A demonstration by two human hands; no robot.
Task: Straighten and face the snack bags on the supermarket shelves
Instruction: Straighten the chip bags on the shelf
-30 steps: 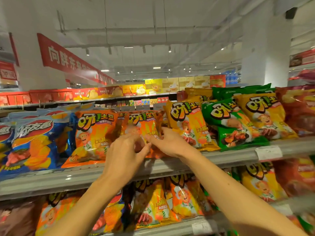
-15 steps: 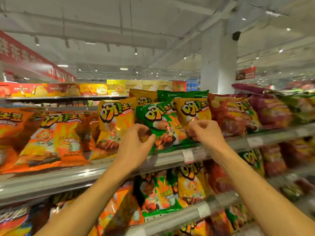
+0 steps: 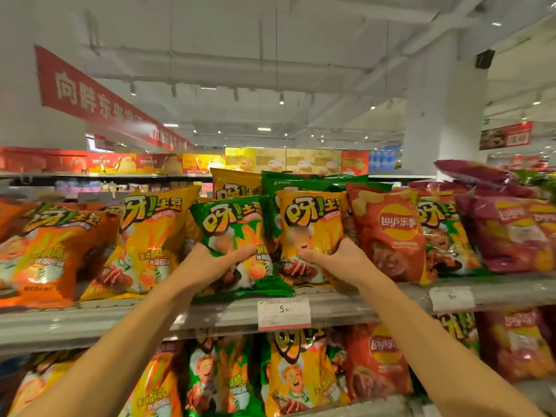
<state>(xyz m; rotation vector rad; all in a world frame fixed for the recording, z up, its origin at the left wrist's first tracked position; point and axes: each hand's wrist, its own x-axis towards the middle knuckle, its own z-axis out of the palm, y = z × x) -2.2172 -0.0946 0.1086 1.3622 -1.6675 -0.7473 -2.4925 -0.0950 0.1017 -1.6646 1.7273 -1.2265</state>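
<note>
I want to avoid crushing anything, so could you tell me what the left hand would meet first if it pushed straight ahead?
The left hand already rests on the green snack bag, so it would press that bag back first.

The left hand (image 3: pixel 215 264) covers the lower left of the green bag (image 3: pixel 237 236), and the right hand (image 3: pixel 337 257) hides the lower right of the yellow bag (image 3: pixel 310 233); their fingertips are smeared. The price tag (image 3: pixel 284 314) shows only "5.90" legibly. Bags on the lower shelf (image 3: pixel 301 377) are cut off by the bottom edge.
</note>
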